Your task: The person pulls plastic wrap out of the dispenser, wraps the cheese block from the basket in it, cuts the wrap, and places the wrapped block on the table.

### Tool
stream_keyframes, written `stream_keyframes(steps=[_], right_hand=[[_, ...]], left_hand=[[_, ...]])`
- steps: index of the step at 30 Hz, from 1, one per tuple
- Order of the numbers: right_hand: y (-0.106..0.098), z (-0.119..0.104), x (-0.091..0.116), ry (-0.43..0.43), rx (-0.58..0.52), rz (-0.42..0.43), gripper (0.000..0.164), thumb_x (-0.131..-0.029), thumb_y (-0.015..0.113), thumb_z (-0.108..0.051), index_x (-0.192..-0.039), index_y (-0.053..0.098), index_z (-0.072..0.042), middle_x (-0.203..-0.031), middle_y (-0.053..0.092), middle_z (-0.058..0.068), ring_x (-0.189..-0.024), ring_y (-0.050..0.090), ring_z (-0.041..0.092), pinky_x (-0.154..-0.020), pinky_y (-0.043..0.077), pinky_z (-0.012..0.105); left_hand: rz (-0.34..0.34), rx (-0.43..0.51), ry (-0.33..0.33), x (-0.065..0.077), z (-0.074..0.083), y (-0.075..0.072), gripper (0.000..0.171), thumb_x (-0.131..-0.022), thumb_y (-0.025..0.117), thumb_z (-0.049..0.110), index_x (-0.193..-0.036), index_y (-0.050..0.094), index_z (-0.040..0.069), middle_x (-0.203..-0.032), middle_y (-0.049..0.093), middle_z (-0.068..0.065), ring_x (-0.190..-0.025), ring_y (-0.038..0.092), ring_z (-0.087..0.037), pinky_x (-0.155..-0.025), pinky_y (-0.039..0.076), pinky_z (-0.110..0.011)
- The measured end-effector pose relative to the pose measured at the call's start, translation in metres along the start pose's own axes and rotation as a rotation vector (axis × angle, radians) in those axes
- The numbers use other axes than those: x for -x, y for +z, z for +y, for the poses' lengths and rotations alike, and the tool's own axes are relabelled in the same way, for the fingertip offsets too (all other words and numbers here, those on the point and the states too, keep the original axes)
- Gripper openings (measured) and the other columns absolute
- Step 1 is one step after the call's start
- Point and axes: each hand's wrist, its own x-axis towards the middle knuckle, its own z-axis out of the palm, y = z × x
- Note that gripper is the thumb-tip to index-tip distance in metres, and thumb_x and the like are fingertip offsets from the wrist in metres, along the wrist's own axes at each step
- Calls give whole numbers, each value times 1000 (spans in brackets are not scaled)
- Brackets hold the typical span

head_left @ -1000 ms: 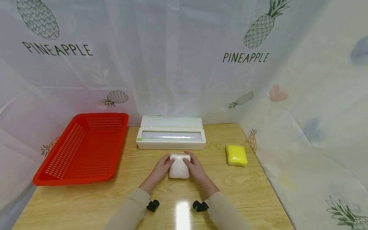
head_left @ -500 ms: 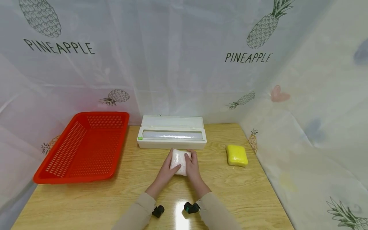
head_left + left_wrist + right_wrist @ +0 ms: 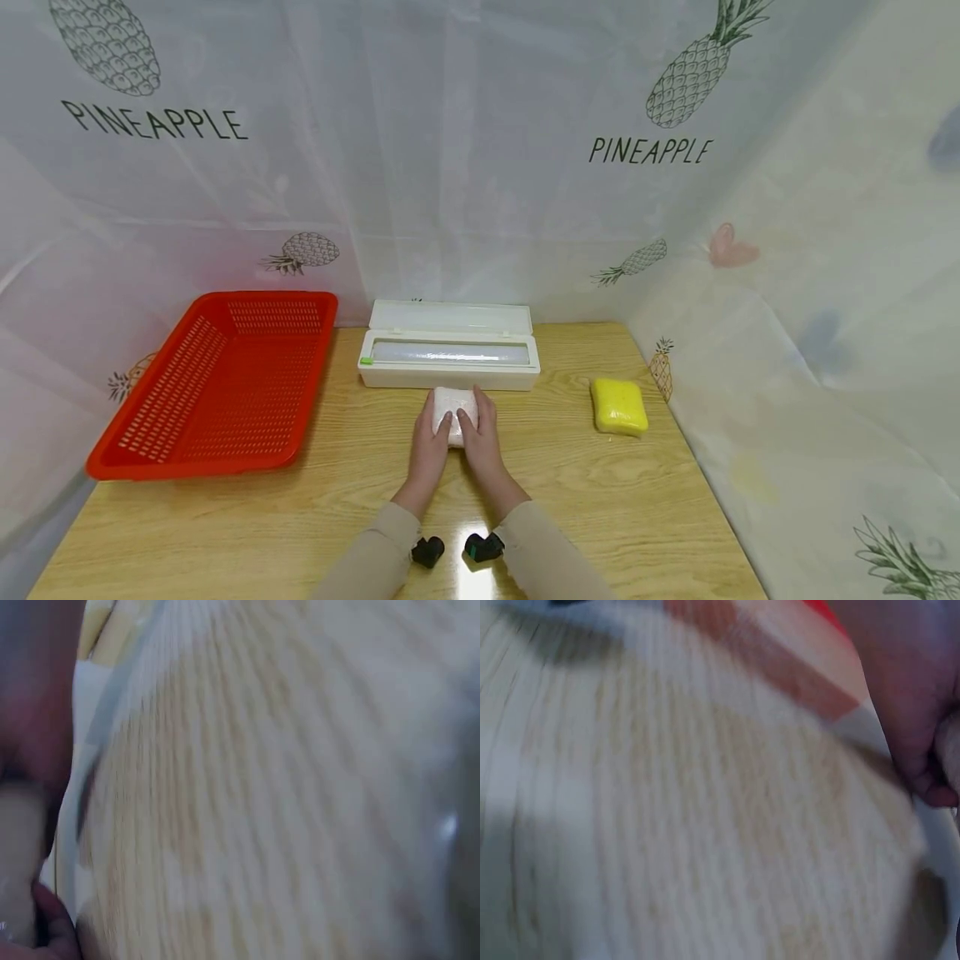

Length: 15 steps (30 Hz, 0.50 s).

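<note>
A soft-looking white block [image 3: 454, 400], squarish and sponge-like under shiny clear film, is held between both hands near the middle of the table. My left hand [image 3: 429, 446] grips its left side and my right hand [image 3: 483, 444] its right side. Both thumbs lie over its near face, and the other fingers wrap around the sides, partly hidden. At the left edge of the left wrist view, part of the block [image 3: 19, 855] shows beside the fingers. In the right wrist view, my right hand [image 3: 907, 697] curls around the block's edge [image 3: 951, 754].
Just beyond the hands stands a white cling film dispenser [image 3: 450, 377], its lid up and the roll showing. A red plastic basket [image 3: 296, 454] sits at the left. To the right lies a yellow film-wrapped block [image 3: 618, 406]. A pineapple-print curtain [image 3: 480, 208] hangs behind the table [image 3: 600, 500].
The white block, briefly tilted half a second ago, now sits straighter and slightly further left. The hands have drawn closer together, their thumbs now side by side on it.
</note>
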Motion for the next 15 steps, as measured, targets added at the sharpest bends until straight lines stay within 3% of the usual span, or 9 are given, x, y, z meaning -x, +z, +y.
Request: stream_keyframes(steps=[4, 9, 15], right_hand=[[-4, 7, 1, -19, 35, 9, 52, -99, 56, -16, -145, 39, 1, -144, 37, 23, -133, 36, 39, -110, 28, 54], [-9, 11, 1, -35, 63, -27, 53, -99, 57, -16, -145, 39, 3, -142, 40, 22, -131, 39, 38, -108, 31, 53], [-9, 10, 1, -4, 41, -74, 54, -99, 58, -18, -146, 39, 0, -143, 40, 20, -132, 38, 36, -109, 31, 52]], left_hand=[[-49, 23, 8, -3, -3, 0, 62, -100, 57, 15, -152, 27, -1, -152, 31, -23, -140, 27, -38, -112, 23, -53], [-96, 22, -65, 1, -9, -3, 71, -96, 63, 20, -154, 24, 4, -154, 28, -21, -140, 26, -38, -112, 23, -52], [-144, 88, -144, 6, -19, -10, 88, -87, 74, 16, -156, 20, 12, -153, 30, -22, -132, 41, -39, -104, 40, -48]])
